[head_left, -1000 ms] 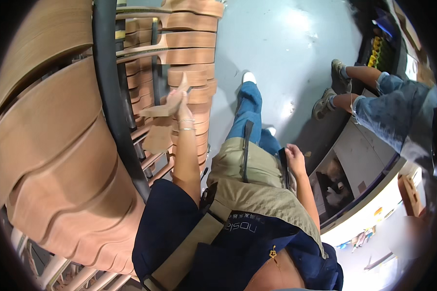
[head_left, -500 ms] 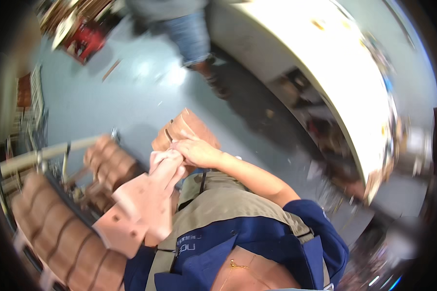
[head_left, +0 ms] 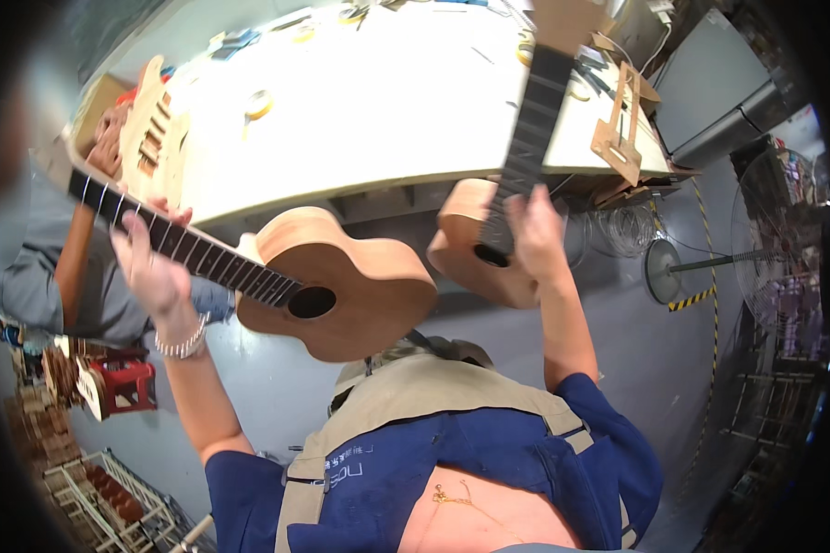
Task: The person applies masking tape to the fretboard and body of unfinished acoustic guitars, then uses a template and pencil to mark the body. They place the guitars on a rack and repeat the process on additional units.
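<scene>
My left hand [head_left: 152, 267] is wrapped round the neck of an unfinished wooden ukulele [head_left: 369, 286]. Its dark fretted neck points up to the left, and the body with its round soundhole hangs over the floor in front of me. Closed on the neck of a second ukulele [head_left: 461, 221], near the body, is my right hand [head_left: 539, 238], slightly blurred. That neck slants up over the white workbench [head_left: 360, 120], and its headstock is partly cut off by the upper edge. The bodies are apart, just short of the bench's near edge.
Tape [head_left: 259, 103] and a slotted wooden piece [head_left: 149, 138] lie on the bench, with a wooden template [head_left: 622, 134] at its right end. Close on the left stands a person in a grey shirt [head_left: 28, 249]. A fan [head_left: 662, 269] stands right; a red stool [head_left: 127, 385] and rack [head_left: 120, 498] are lower left.
I have turned from the rack of wooden bodies toward the workbench. My hands, close together before, are now spread apart, each with a ukulele raised by its neck.
</scene>
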`<act>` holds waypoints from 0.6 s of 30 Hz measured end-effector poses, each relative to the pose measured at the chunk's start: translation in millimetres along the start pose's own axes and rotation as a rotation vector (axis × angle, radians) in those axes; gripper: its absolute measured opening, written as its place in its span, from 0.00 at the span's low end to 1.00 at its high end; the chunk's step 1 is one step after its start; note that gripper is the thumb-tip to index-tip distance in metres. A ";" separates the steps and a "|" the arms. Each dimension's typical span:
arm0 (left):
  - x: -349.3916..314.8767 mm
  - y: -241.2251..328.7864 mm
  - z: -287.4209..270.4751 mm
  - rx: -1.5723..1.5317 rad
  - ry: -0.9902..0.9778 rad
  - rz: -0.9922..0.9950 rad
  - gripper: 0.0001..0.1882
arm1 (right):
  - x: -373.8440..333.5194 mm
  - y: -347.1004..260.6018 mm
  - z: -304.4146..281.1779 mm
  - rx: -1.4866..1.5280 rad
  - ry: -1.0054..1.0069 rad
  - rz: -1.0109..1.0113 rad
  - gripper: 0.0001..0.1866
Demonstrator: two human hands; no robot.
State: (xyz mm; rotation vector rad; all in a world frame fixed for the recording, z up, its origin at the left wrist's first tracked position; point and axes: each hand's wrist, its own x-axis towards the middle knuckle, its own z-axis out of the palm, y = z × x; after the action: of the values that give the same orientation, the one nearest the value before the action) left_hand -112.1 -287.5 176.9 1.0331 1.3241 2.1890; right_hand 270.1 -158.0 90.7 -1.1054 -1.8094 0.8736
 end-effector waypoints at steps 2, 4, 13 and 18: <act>50.7 -50.7 37.9 -0.078 0.011 -0.078 0.10 | 21.3 37.4 -19.2 0.344 0.310 0.096 0.24; 104.6 -104.1 74.6 -0.231 -0.204 -0.189 0.06 | 56.9 54.0 -39.5 0.429 0.290 0.149 0.27; 249.9 -404.0 276.7 0.078 -0.389 -0.853 0.12 | 194.3 120.7 -74.3 0.401 0.169 0.763 0.25; 287.7 -500.7 316.9 0.218 -0.385 -0.984 0.15 | 209.8 148.6 -83.3 0.342 0.155 0.934 0.25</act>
State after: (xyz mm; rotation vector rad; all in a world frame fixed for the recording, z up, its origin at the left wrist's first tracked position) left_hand -88.2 328.0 -56.8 0.6024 1.4572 1.0837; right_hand 338.5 101.5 57.9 -1.7390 -0.9045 1.5000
